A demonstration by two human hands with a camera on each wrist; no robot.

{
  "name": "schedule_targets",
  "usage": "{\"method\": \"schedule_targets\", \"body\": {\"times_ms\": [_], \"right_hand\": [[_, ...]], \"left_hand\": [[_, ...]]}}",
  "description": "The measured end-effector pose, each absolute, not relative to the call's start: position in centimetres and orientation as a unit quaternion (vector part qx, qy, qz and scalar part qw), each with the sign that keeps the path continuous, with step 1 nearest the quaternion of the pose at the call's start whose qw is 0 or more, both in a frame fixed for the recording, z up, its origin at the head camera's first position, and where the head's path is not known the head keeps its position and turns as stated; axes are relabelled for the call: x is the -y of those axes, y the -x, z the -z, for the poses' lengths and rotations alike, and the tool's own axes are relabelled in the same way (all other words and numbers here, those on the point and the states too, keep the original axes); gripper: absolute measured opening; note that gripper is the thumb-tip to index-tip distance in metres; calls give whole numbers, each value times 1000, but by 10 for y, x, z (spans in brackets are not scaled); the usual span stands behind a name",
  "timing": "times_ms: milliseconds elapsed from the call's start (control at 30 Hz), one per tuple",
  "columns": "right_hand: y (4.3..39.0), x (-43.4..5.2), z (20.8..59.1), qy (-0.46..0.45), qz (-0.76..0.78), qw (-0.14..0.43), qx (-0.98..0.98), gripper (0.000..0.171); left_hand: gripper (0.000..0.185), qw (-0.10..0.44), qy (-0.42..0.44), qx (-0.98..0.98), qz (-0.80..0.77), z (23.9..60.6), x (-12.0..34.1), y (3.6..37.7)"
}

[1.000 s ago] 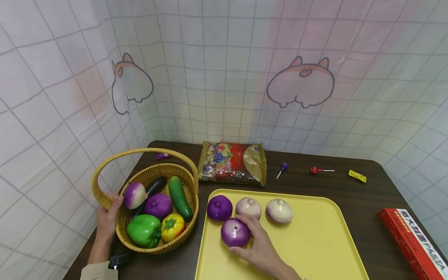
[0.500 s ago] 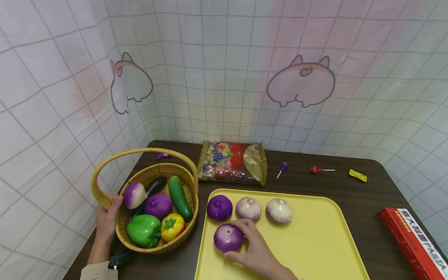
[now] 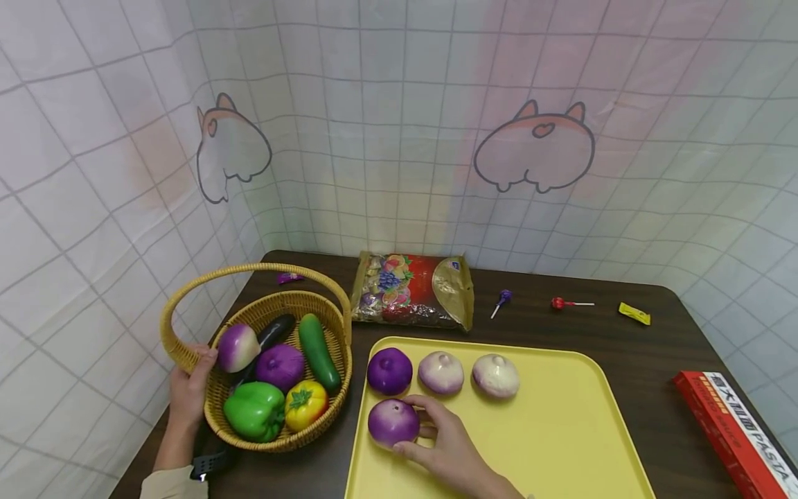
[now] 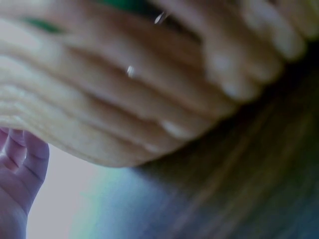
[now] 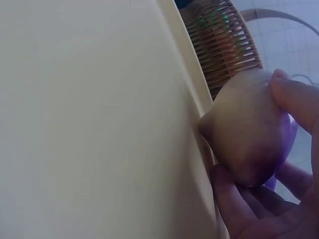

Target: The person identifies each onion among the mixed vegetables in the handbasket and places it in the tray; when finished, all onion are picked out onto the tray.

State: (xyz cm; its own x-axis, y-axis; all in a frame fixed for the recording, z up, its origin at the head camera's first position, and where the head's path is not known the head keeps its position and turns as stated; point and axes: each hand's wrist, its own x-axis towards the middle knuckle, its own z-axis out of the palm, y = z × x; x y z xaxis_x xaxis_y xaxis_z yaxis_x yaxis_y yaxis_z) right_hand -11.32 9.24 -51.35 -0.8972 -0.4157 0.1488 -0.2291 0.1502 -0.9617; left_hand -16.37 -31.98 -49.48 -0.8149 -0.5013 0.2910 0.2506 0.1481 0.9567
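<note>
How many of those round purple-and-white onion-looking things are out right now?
6. Four on the yellow tray: three in a back row, one in front under the right hand. Two in the basket: and. More may be hidden underneath.

**A dark worktop in a curtained corner**

A dark brown wooden worktop (image 3: 623, 346) with rounded corners stands in a corner closed off by a pale cloth backdrop (image 3: 399, 138). The cloth is printed with a thin grey grid and soft patches of pink, yellow and green. Two outlined cartoon animal figures with pointed ears are drawn on it, one on the left panel (image 3: 232, 149) and one on the rear panel (image 3: 535, 151). The light is even and soft, with only faint shadows on the worktop.
</note>
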Motion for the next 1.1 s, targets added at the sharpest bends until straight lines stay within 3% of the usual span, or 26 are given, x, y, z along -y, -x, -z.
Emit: {"method": "schedule_targets", "body": {"times_ms": [200,1100], "right_hand": [[114,-90,515,217,633,90,-738,58],[114,-96,512,210,626,57,-749,54]], "left_hand": [[14,294,-86,686,660,494,320,164],[12,279,-108,692,657,495,322,164]]}}
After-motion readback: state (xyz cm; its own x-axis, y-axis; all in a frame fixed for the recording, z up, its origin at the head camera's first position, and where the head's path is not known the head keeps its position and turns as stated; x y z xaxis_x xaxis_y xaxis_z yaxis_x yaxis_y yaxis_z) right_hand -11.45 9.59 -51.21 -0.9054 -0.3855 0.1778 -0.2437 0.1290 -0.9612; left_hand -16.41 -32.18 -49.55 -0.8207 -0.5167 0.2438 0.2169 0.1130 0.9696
